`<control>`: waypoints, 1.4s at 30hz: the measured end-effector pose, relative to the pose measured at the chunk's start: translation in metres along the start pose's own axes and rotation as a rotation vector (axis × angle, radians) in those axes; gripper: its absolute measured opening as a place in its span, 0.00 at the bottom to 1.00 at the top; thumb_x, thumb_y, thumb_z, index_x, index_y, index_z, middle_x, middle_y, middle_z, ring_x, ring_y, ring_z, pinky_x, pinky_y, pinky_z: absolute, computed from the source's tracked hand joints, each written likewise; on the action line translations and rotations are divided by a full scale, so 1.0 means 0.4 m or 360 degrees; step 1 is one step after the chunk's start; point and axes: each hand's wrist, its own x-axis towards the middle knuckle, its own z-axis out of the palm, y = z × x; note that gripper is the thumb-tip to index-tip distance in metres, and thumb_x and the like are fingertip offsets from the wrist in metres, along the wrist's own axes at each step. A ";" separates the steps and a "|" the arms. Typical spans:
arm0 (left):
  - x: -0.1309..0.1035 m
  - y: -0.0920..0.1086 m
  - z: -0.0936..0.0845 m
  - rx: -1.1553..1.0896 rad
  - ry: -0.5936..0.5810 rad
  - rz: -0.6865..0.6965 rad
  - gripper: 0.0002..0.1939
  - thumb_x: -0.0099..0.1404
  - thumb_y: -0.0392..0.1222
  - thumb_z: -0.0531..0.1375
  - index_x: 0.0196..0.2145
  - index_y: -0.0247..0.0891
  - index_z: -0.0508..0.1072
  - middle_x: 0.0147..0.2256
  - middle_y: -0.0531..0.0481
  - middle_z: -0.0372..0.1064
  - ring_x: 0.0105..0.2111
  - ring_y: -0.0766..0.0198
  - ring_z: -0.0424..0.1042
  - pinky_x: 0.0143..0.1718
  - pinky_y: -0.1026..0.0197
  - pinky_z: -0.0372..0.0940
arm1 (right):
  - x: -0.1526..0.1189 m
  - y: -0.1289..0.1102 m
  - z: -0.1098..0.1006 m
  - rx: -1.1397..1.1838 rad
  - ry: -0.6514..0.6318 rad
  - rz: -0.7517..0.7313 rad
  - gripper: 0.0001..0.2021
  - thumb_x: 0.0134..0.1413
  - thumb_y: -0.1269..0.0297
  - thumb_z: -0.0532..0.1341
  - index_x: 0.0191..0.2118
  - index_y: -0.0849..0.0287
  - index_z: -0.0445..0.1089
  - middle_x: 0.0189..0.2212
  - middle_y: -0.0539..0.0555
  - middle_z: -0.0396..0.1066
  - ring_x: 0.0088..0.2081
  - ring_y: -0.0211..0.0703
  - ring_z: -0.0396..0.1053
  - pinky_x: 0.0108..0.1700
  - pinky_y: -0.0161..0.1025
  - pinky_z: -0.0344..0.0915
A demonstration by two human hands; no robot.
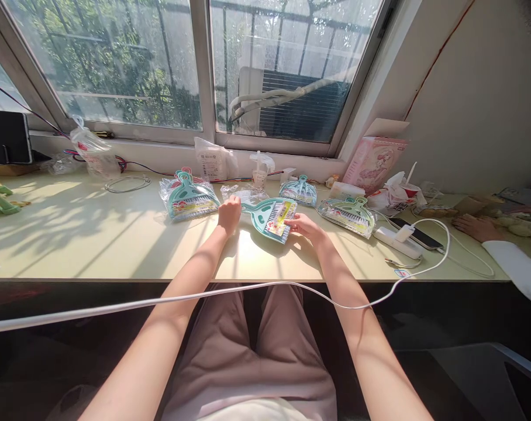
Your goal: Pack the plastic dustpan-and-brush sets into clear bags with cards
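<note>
A teal dustpan and brush set (262, 218) with a printed label is held just over the desk, lying sideways. My left hand (229, 214) is closed round its handle end. At the bristle end, my right hand (304, 225) pinches the edge by the label with thumb and fingers. Left of it lies a wrapped dustpan set (190, 202) in clear plastic, with a pink handle behind it. Another wrapped blue set (299, 190) lies behind to the right, and a green one (350, 214) lies farther right.
A white power strip (397, 242), a phone (417, 234) and cables lie at the right. A white cable (248, 287) crosses in front of my arms. Cups, bags and a pink box (375, 164) line the windowsill side. Another person's hand (471, 227) rests at the far right.
</note>
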 end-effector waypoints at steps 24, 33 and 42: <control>-0.042 0.063 0.012 -0.0911 0.0195 0.0638 0.06 0.69 0.41 0.68 0.33 0.49 0.77 0.54 0.43 0.81 0.66 0.37 0.71 0.82 0.25 0.38 | 0.019 0.014 0.058 0.0102 0.0067 -0.0299 0.29 0.32 0.50 0.86 0.42 0.54 0.79 0.41 0.57 0.87 0.46 0.63 0.86 0.49 0.55 0.85; -0.054 0.075 0.015 -0.0918 0.0223 0.0584 0.10 0.65 0.48 0.75 0.41 0.49 0.80 0.61 0.40 0.77 0.68 0.35 0.70 0.84 0.29 0.36 | 0.026 0.027 0.079 0.0189 0.0162 -0.0349 0.25 0.42 0.49 0.82 0.45 0.51 0.77 0.47 0.56 0.87 0.56 0.63 0.84 0.57 0.56 0.83; -0.035 0.121 0.026 -0.2209 0.0066 -0.0453 0.61 0.69 0.57 0.76 0.84 0.57 0.42 0.81 0.36 0.55 0.81 0.43 0.58 0.77 0.39 0.61 | 0.017 0.026 0.129 0.0237 0.0144 -0.0434 0.29 0.39 0.42 0.82 0.43 0.50 0.77 0.48 0.59 0.87 0.58 0.68 0.82 0.60 0.62 0.82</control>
